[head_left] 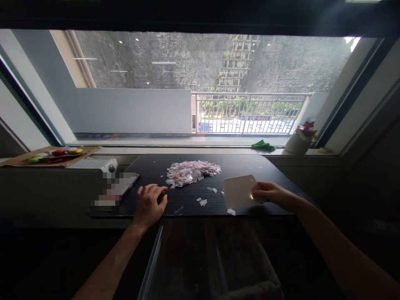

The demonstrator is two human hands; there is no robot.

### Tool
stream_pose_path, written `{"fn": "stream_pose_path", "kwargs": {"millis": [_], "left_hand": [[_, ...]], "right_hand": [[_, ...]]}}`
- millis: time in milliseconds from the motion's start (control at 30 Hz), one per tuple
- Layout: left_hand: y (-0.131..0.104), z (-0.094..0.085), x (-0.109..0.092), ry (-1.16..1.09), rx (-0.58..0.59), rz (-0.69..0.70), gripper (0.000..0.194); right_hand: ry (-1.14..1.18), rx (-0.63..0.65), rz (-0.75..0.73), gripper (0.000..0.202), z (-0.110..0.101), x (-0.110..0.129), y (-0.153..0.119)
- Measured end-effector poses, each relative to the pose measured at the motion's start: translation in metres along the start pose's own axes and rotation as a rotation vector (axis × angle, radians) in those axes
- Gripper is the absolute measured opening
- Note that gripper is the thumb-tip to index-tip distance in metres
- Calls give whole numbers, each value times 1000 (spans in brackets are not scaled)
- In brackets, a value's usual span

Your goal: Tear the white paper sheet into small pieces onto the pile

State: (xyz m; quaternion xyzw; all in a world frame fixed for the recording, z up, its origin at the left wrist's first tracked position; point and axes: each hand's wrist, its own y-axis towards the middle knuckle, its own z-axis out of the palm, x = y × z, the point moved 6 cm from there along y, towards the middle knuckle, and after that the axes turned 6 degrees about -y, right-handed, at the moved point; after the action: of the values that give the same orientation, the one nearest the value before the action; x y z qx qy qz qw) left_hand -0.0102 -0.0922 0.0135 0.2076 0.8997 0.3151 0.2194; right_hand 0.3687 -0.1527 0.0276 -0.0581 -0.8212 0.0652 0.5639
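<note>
My right hand pinches the edge of a flat white scraper, a thin sheet with rounded corners, tilted up just above the right part of the dark table. My left hand rests at the table's front left, fingers loosely bent and thumb apart, with nothing in it. Toward the back middle lies a heap of small pinkish-white paper scraps. Several loose scraps lie in front of the heap, and one scrap sits near the table edge below the scraper.
A clear plastic bin stands below the table's front edge. Left of my left hand lies a phone-like slab, partly pixelated. A white ribbed box and a cardboard sheet are farther left. The sill holds a green cloth and a pot.
</note>
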Motion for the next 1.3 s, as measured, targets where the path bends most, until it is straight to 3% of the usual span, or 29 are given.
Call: {"fn": "stream_pose_path", "kwargs": {"millis": [133,467,600,700,867,967,1300], "left_hand": [[0,0,0,-7,-7,2,21],[0,1,1,-8,-5,-1,22],[0,0,0,-15,-2,-11,21],[0,-1,-2,-13,3,-19,20],[0,0,-3,-8,13,-31,20],[0,0,-3,-16,12,-35,20],[0,0,-3,-22,32,-50,21]], "right_hand": [[-33,-68,13,30,-7,1,-3],[-28,-10,18,33,-8,-1,-13],[-39,-137,-17,34,-13,1,-10],[-47,-222,-129,29,2,8,3],[-164,-234,-271,20,46,24,17],[-242,-213,-305,17,60,31,12],[-519,-373,-261,16,43,45,-10]]}}
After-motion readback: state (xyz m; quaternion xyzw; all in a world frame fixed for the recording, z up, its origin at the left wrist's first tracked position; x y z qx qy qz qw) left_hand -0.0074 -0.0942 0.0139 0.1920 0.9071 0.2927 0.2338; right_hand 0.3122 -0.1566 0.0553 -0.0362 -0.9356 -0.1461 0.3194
